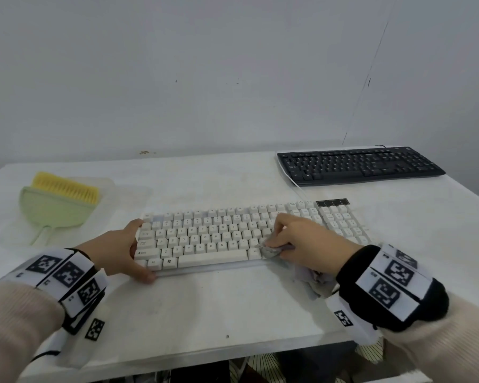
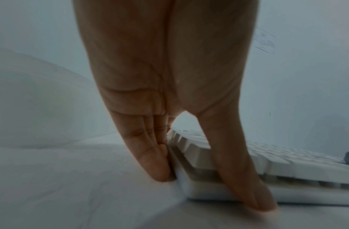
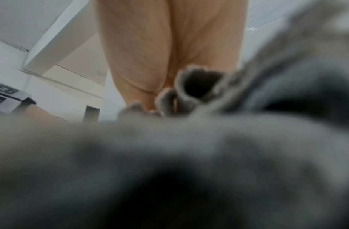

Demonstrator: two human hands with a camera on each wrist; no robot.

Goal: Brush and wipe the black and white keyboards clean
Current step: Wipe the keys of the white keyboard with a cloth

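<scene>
The white keyboard (image 1: 205,239) lies across the middle of the table. My left hand (image 1: 135,248) holds its left end, with the fingers (image 2: 150,155) against the side and the thumb along the front edge. My right hand (image 1: 277,233) grips a crumpled grey cloth (image 1: 271,251) and presses it on the keys just right of the letter block. That cloth (image 3: 169,155) fills the right wrist view in a blur, hiding the fingertips. The black keyboard (image 1: 360,164) sits untouched at the back right.
A yellow brush (image 1: 67,187) rests on a pale green dustpan (image 1: 53,214) at the left of the white table (image 1: 205,313). A white cable (image 1: 296,186) runs between the two keyboards. The table's front edge is close below my wrists, and a wall stands behind.
</scene>
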